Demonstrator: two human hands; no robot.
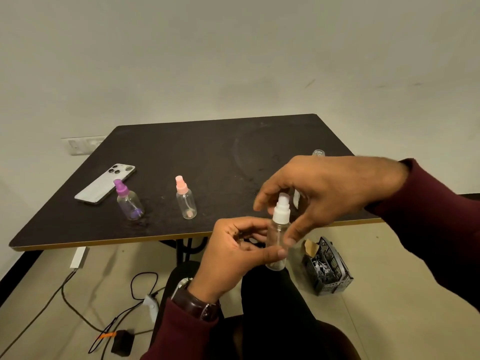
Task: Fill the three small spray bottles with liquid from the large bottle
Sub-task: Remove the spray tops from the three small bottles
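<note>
A: Well, why is the white-capped spray bottle (pixel 278 237) held off the surface (pixel 207 152), over the lap?

B: Likely so both hands can work it. The left hand (pixel 233 255) is closed round its clear body to steady it, and the right hand (pixel 324 193) curls over the white cap from above, fingers pinching, probably to twist it.

A: And the other two?

B: The purple-capped bottle (pixel 129 201) and pink-capped bottle (pixel 185 198) stand upright and capped, apart, near the front edge, within reach.

A: The large bottle?

B: Only its open neck (pixel 318 152) shows behind the right hand.
</note>
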